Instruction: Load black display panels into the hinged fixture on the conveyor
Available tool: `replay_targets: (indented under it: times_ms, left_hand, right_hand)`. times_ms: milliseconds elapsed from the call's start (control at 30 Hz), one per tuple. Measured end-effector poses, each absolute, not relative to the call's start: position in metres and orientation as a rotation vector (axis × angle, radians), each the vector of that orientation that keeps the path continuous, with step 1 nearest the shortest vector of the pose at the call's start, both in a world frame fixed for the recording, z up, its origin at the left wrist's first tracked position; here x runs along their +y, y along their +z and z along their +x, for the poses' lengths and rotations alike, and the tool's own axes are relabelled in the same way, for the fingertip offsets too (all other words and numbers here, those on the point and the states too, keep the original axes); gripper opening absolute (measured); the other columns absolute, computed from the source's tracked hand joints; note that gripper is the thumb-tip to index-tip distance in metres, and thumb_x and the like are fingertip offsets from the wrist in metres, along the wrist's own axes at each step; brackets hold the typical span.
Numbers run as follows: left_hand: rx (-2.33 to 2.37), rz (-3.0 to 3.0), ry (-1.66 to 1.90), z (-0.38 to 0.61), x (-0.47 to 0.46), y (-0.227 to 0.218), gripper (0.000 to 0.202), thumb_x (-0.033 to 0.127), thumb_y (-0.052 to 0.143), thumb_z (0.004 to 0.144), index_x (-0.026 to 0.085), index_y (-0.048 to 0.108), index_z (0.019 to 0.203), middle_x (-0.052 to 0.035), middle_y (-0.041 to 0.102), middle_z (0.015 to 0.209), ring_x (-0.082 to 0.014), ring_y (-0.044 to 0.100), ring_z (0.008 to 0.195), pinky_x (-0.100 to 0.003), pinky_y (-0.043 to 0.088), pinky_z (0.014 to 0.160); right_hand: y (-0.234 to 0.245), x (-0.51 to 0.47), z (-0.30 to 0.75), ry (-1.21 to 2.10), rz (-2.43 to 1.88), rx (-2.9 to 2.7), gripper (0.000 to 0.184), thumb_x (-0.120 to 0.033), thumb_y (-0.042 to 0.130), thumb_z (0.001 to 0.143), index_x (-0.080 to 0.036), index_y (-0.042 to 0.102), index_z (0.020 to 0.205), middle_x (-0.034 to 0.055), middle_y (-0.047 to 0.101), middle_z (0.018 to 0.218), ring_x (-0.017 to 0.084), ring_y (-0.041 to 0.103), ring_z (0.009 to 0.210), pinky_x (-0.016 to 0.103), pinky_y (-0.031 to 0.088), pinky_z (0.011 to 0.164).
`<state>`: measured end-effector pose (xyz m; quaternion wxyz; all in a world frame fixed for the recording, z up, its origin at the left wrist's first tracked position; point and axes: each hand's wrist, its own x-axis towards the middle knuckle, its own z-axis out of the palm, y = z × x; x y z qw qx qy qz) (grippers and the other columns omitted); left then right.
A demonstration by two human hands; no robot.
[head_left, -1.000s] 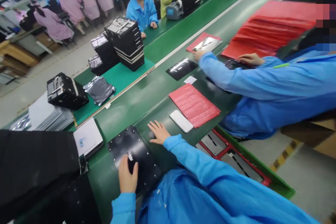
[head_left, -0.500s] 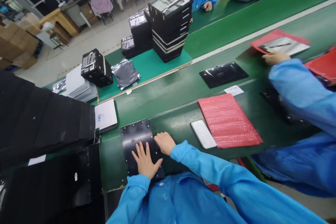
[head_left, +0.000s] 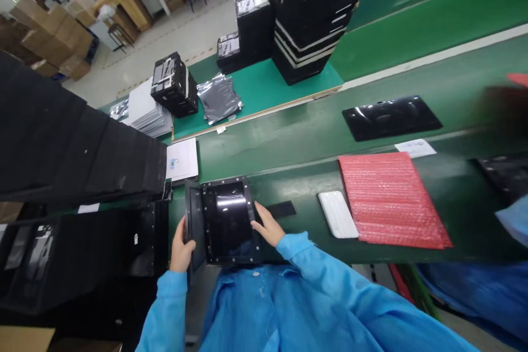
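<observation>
A black frame (head_left: 253,214) with small studs round its border lies on the green bench in front of me, and a glossy dark panel (head_left: 231,225) sits inside it. Along its left side a black cover plate (head_left: 196,225) stands tilted up. My left hand (head_left: 181,247) grips that cover's outer edge, thumb on the near face and fingers partly hidden behind. At the frame's right edge is my right hand (head_left: 268,225), thumb and forefinger apart, touching or almost touching the rim. A small dark strip (head_left: 281,209) lies just beyond its fingers.
Right of me lie a white phone-like slab (head_left: 338,214), red bubble-wrap pouches (head_left: 391,201) and a glossy black panel (head_left: 391,118). Tall black stacks (head_left: 82,143) crowd the left; more black trays (head_left: 313,16) stand across the bench. A co-worker's blue sleeve (head_left: 513,225) shows at right.
The black cover, flat under my hands before, is now swung up to the left in my left hand, exposing the glossy panel. The co-worker's hand and red pouch have moved right, mostly out of view.
</observation>
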<state>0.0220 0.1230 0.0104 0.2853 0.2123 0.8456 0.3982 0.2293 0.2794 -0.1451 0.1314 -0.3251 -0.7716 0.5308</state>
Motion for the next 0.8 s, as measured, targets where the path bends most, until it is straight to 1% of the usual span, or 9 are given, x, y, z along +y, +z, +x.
replay_targets:
  times_ms: [100, 167, 233, 300, 400, 533, 633, 700, 800]
  left_hand:
    - [2.189, 0.353, 1.109, -0.001, 0.117, -0.005, 0.09, 0.016, 0.044, 0.043, 0.013, 0.046, 0.133, -0.0082, 0.063, 0.122, -0.0279, 0.056, 0.117, -0.033, 0.049, 0.096]
    - [2.137, 0.276, 1.119, -0.003, 0.118, -0.015, 0.087, 0.017, 0.044, 0.042, 0.011, 0.05, 0.129, -0.0078, 0.067, 0.113, -0.0277, 0.06, 0.109, -0.034, 0.051, 0.091]
    - [2.123, 0.236, 1.126, -0.002, 0.119, -0.023, 0.079, 0.017, 0.045, 0.043, 0.013, 0.055, 0.121, -0.0057, 0.069, 0.105, -0.027, 0.061, 0.105, -0.035, 0.05, 0.091]
    - [2.152, 0.232, 1.148, -0.001, 0.121, -0.027, 0.069, 0.016, 0.048, 0.043, 0.016, 0.061, 0.11, -0.0035, 0.069, 0.099, -0.0268, 0.06, 0.105, -0.035, 0.048, 0.094]
    - [2.176, 0.242, 1.194, -0.002, 0.123, -0.031, 0.055, 0.015, 0.053, 0.043, 0.017, 0.065, 0.096, -0.002, 0.069, 0.092, -0.0272, 0.059, 0.102, -0.036, 0.045, 0.096]
    - [2.13, 0.242, 1.252, 0.001, 0.125, -0.034, 0.053, 0.014, 0.053, 0.043, 0.018, 0.065, 0.094, -0.001, 0.069, 0.089, -0.0258, 0.061, 0.096, -0.036, 0.047, 0.093]
    - [2.076, 0.261, 1.277, 0.006, 0.127, -0.034, 0.054, 0.013, 0.052, 0.046, 0.019, 0.064, 0.098, -0.0008, 0.069, 0.092, -0.0248, 0.061, 0.097, -0.035, 0.047, 0.093]
    - [2.022, 0.286, 1.266, 0.005, 0.125, -0.034, 0.056, 0.012, 0.055, 0.047, 0.019, 0.063, 0.101, -0.0012, 0.07, 0.094, -0.0246, 0.061, 0.098, -0.035, 0.046, 0.093]
    - [1.909, 0.325, 1.252, -0.009, 0.117, -0.035, 0.056, 0.011, 0.06, 0.05, 0.018, 0.063, 0.105, -0.0024, 0.07, 0.097, -0.025, 0.062, 0.1, -0.037, 0.046, 0.096]
  right_hand:
    - [-0.152, 0.249, 0.212, 1.707, -1.053, -2.072, 0.079, -0.051, 0.039, 0.091, -0.017, 0.002, 0.152, 0.0155, 0.019, 0.156, 0.025, 0.019, 0.144, 0.049, 0.03, 0.113]
    - [-0.144, 0.246, 0.209, 1.688, -1.096, -2.153, 0.089, -0.053, 0.045, 0.088, -0.014, -0.003, 0.152, 0.0185, 0.015, 0.156, 0.028, 0.017, 0.144, 0.049, 0.032, 0.111]
    - [-0.13, 0.251, 0.214, 1.538, -1.055, -2.351, 0.092, -0.052, 0.051, 0.085, -0.01, 0.003, 0.152, 0.0212, 0.014, 0.155, 0.033, 0.026, 0.14, 0.05, 0.036, 0.108]
    - [-0.112, 0.252, 0.222, 1.309, -1.009, -2.544, 0.08, -0.044, 0.051, 0.086, -0.011, 0.017, 0.151, 0.02, 0.014, 0.156, 0.036, 0.044, 0.129, 0.05, 0.044, 0.1]
    - [-0.091, 0.239, 0.229, 1.187, -0.99, -2.696, 0.061, -0.031, 0.049, 0.086, -0.018, 0.037, 0.144, 0.016, 0.018, 0.156, 0.03, 0.065, 0.097, 0.045, 0.054, 0.079]
    - [-0.085, 0.225, 0.22, 1.707, -1.106, -2.117, 0.063, -0.046, 0.056, 0.08, -0.024, 0.045, 0.138, 0.0164, 0.037, 0.147, 0.015, 0.061, 0.062, 0.037, 0.055, 0.063]
    - [-0.083, 0.239, 0.203, 2.096, -1.068, -1.465, 0.059, -0.062, 0.043, 0.083, -0.025, 0.052, 0.129, 0.009, 0.065, 0.109, 0.012, 0.054, 0.052, 0.03, 0.05, 0.05]
    - [-0.076, 0.251, 0.191, 2.132, -1.021, -1.48, 0.055, -0.065, 0.043, 0.081, -0.023, 0.06, 0.113, 0.0054, 0.067, 0.087, 0.014, 0.055, 0.054, 0.029, 0.049, 0.049]
    - [-0.057, 0.261, 0.177, 1.878, -1.04, -1.823, 0.042, -0.058, 0.061, 0.071, -0.021, 0.065, 0.09, 0.006, 0.069, 0.082, 0.023, 0.063, 0.072, 0.035, 0.053, 0.066]
